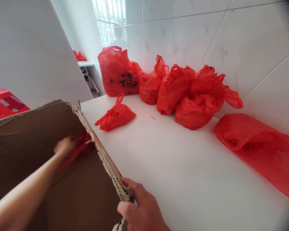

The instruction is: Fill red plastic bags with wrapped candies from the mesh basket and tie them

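Observation:
My left hand (64, 146) reaches deep into an open cardboard box (93, 195) and is closed on a red plastic bag (80, 147) inside it; the hand is blurred by motion. At the box's near corner, my right hand (141, 207) grips the torn cardboard wall, thumb over the edge. The box stands at the left end of a white counter (178, 166). Just beyond the box lies a small tied red bag (115, 115).
Several filled red plastic bags (173, 88) line the tiled wall, the largest (117, 72) printed with a black character. A flat red bag (260, 144) lies at the right. A red stool (4, 102) stands far left.

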Demonstrator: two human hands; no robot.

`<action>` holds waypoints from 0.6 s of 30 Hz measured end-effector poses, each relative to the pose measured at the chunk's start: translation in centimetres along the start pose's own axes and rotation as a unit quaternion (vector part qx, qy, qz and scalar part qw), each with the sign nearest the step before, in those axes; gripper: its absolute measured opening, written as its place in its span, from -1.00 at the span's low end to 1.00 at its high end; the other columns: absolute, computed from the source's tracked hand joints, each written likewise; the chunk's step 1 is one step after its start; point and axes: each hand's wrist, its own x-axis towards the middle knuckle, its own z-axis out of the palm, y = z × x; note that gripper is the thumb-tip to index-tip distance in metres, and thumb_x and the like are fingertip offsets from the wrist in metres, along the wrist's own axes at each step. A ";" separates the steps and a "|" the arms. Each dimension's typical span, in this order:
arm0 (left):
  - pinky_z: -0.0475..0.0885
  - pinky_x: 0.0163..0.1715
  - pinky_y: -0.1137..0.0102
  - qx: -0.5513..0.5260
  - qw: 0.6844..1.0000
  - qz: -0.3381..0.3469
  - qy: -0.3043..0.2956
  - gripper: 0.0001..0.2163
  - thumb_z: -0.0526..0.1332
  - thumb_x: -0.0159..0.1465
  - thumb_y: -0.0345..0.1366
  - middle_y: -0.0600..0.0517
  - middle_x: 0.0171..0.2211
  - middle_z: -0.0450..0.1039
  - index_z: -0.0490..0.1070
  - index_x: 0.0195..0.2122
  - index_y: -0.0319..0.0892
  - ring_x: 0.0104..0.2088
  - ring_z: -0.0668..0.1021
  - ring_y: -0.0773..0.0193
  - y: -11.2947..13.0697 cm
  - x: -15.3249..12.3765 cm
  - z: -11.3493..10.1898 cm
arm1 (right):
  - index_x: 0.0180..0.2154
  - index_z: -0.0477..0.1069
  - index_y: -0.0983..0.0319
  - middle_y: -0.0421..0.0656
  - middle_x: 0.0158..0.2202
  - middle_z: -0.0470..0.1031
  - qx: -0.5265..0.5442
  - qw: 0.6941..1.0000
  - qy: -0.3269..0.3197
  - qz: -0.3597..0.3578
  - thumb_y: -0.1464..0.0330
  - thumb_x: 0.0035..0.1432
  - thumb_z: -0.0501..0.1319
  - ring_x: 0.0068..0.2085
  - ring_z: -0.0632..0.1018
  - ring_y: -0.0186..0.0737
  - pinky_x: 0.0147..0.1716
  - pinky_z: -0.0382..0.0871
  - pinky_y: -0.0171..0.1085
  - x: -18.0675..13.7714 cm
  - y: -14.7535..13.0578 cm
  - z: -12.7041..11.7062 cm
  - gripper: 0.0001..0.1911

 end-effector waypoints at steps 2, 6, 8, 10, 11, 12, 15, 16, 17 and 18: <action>0.40 -0.04 0.06 -0.019 0.995 -0.053 0.081 -0.65 0.10 0.35 -0.16 -0.14 0.04 0.38 0.31 0.09 -0.23 -0.01 0.48 0.09 1.7 1.5 -4.1 | -0.26 0.44 0.03 -0.20 0.19 0.35 -0.023 0.999 0.011 -0.044 0.17 -0.15 0.40 -0.07 0.55 -0.10 -0.21 0.50 -0.26 -0.3 0.3 0.6 -0.65; 0.28 0.06 0.15 -0.083 0.989 0.028 0.118 -0.55 -0.16 0.41 -0.09 -0.13 0.08 0.39 0.23 0.17 -0.23 0.05 0.43 0.14 8.5 2.6 -8.9 | -0.28 0.41 0.08 -0.12 0.18 0.33 -0.065 0.994 0.034 -0.082 0.07 -0.13 0.40 -0.08 0.54 -0.17 -0.23 0.48 -0.32 -0.2 0.0 0.1 -0.62; 0.31 0.02 0.23 -0.108 0.988 0.101 0.045 -0.54 0.04 0.29 0.06 -0.05 0.01 0.49 0.40 0.03 -0.15 -0.02 0.48 0.14 12.7 2.6 -8.8 | -0.26 0.39 0.10 -0.07 0.18 0.31 -0.047 0.994 0.028 -0.097 -0.04 -0.14 0.37 -0.06 0.54 -0.16 -0.22 0.49 -0.31 0.2 -0.5 -0.9 -0.52; 0.33 -0.01 0.21 -0.127 0.983 0.130 -0.033 -0.55 0.23 0.12 0.10 -0.09 -0.12 0.57 0.53 -0.17 -0.17 -0.08 0.52 0.04 16.2 2.5 -7.6 | -0.25 0.37 0.12 -0.01 0.19 0.29 -0.019 0.994 0.026 -0.108 -0.17 -0.22 0.33 -0.04 0.54 -0.12 -0.19 0.49 -0.27 0.5 -1.0 -1.8 -0.39; 0.36 -0.05 0.19 -0.138 0.980 0.131 -0.065 -0.56 0.29 0.04 0.10 -0.13 -0.21 0.59 0.55 -0.26 -0.19 -0.11 0.54 -0.03 17.5 2.4 -6.8 | -0.25 0.36 0.13 0.00 0.18 0.30 -0.008 0.993 0.031 -0.110 -0.22 -0.25 0.31 -0.04 0.54 -0.11 -0.18 0.50 -0.26 0.6 -1.3 -2.2 -0.33; 0.38 -0.08 0.17 -0.151 0.976 0.129 -0.091 -0.57 0.34 -0.03 0.08 -0.15 -0.28 0.59 0.56 -0.34 -0.20 -0.13 0.56 -0.08 18.4 2.3 -6.1 | -0.26 0.36 0.14 0.01 0.17 0.32 0.000 0.993 0.038 -0.110 -0.25 -0.28 0.29 -0.04 0.54 -0.10 -0.18 0.50 -0.25 0.7 -1.4 -2.4 -0.30; 0.46 -0.22 0.19 -0.216 0.958 0.123 -0.146 -0.59 0.39 -0.10 0.06 -0.13 -0.39 0.57 0.53 -0.41 -0.20 -0.22 0.59 -0.08 19.2 1.9 -5.0 | -0.27 0.36 0.14 0.02 0.15 0.34 0.001 0.993 0.044 -0.108 -0.28 -0.30 0.27 -0.05 0.55 -0.11 -0.18 0.50 -0.26 0.8 -1.6 -2.7 -0.28; 0.48 -0.26 0.22 -0.246 0.948 0.125 -0.158 -0.59 0.36 -0.05 0.06 -0.11 -0.37 0.58 0.52 -0.36 -0.20 -0.25 0.60 -0.03 19.0 1.7 -5.0 | -0.27 0.36 0.14 0.02 0.15 0.34 0.000 0.993 0.038 -0.108 -0.27 -0.29 0.28 -0.05 0.55 -0.12 -0.18 0.50 -0.27 0.8 -1.7 -2.7 -0.28; 0.50 -0.27 0.24 -0.280 0.937 0.127 -0.167 -0.58 0.31 0.03 0.07 -0.10 -0.34 0.58 0.51 -0.29 -0.21 -0.26 0.61 0.04 18.5 1.4 -5.4 | -0.26 0.36 0.14 0.02 0.16 0.34 -0.002 0.994 0.029 -0.106 -0.26 -0.27 0.28 -0.05 0.55 -0.13 -0.17 0.49 -0.27 0.8 -1.7 -2.8 -0.29; 0.51 -0.26 0.26 -0.315 0.925 0.130 -0.171 -0.57 0.23 0.13 0.06 -0.10 -0.27 0.58 0.48 -0.19 -0.22 -0.25 0.61 0.10 18.0 1.1 -5.9 | -0.26 0.36 0.14 0.02 0.17 0.33 -0.002 0.995 0.020 -0.103 -0.25 -0.27 0.29 -0.05 0.55 -0.14 -0.16 0.49 -0.28 0.8 -1.7 -2.8 -0.30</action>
